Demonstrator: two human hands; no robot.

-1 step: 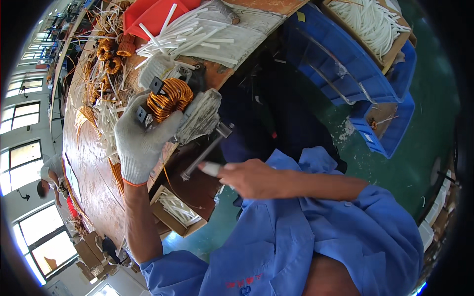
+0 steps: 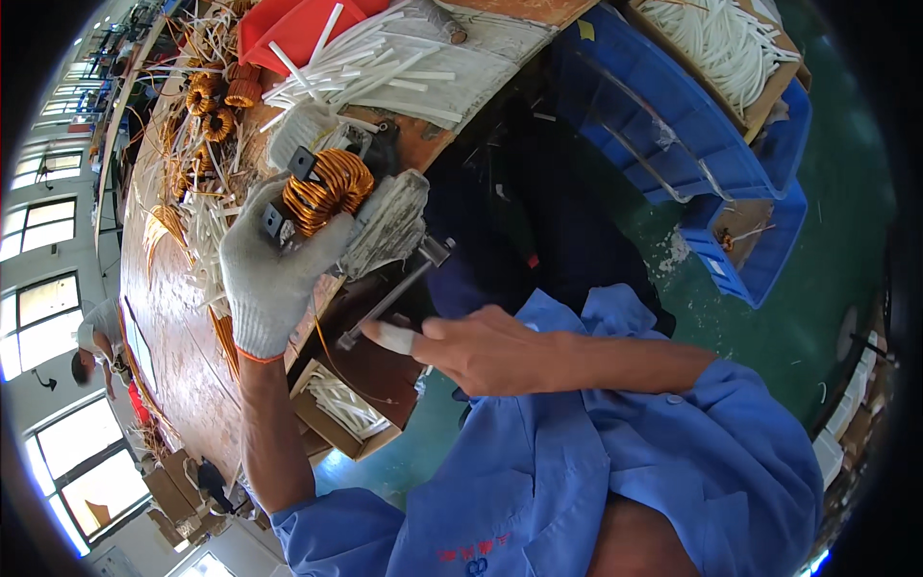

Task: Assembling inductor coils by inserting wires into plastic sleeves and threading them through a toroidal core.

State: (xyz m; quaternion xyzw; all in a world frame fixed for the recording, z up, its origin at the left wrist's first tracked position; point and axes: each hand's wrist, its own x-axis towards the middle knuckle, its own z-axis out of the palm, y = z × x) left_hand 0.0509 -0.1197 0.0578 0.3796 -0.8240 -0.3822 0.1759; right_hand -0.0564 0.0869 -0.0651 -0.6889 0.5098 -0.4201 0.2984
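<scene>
A white knit glove covers my left hand (image 2: pixel 269 264), whose fingers and thumb are wrapped round a ring-shaped copper-wire coil (image 2: pixel 329 192). Dark blocks (image 2: pixel 303 163) stick out at the coil's side. Close against the coil is a worn block wrapped in whitish material (image 2: pixel 386 226), which looks like a vise jaw. Below it a metal bar handle (image 2: pixel 389 300) slants down and left from a round metal screw end (image 2: pixel 436 252). My bare right hand (image 2: pixel 476 351) has its index finger, wrapped in white tape, stretched out to the bar's lower end; its other fingers look curled and hold nothing visible.
White tubes (image 2: pixel 385 77) lie by a red bin (image 2: pixel 298 34) on the bench. More copper coils (image 2: pixel 217 125) and loose wires sit at left. Below the bench edge is a cardboard box (image 2: pixel 361 444) of white pieces. Blue crates (image 2: pixel 663 115) stand at right. Another person (image 2: pixel 98 346) is far left.
My right hand has shifted left and slightly down. The bar's lower end has moved a little left. My left hand stays on the coil.
</scene>
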